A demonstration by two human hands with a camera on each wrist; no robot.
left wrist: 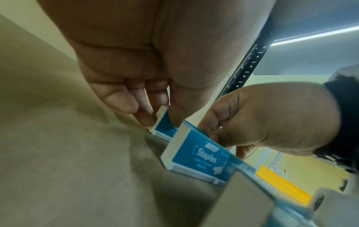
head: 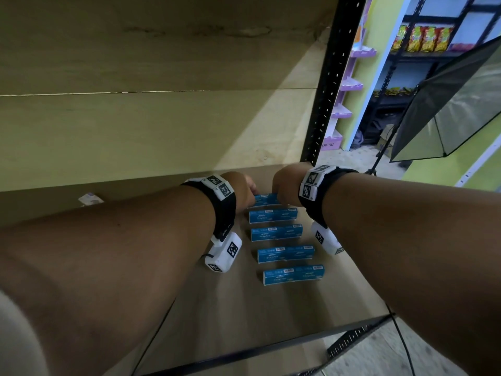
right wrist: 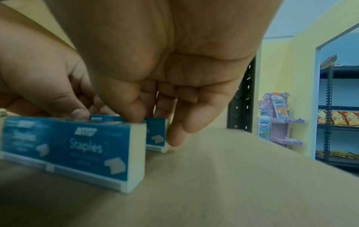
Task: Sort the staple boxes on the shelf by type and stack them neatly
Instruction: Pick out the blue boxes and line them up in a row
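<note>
1. While both forearms reach in from the bottom of the head view, the left hand (head: 242, 187) and the right hand (head: 284, 185) meet at the middle of the frame over the farthest staple box (head: 264, 200) on the wooden shelf (head: 230, 308).
2. Five blue boxes lie on that shelf in a column running from the centre down toward lower centre, each apart from the next: below the farthest come the second box (head: 273, 215), the third box (head: 276, 232), the fourth box (head: 286, 254) and the nearest box (head: 293, 275).
3. Left grip: in the left wrist view, fingertips (left wrist: 144, 114) sit against the white end of the farthest box and the thumb on its blue face, so it pinches that end.
4. Right grip: in the right wrist view the thumb presses the top edge at the box's other end with fingers (right wrist: 175, 132) curled down beside it; the picture is blurred, but it appears to pinch that end too.
5. At the left of the head view a small pale box (head: 90, 199) lies alone on the shelf, well apart from the column.
6. A black perforated upright (head: 330, 85) rises at upper centre-right; a softbox lamp (head: 450, 104) stands at the right edge.
</note>
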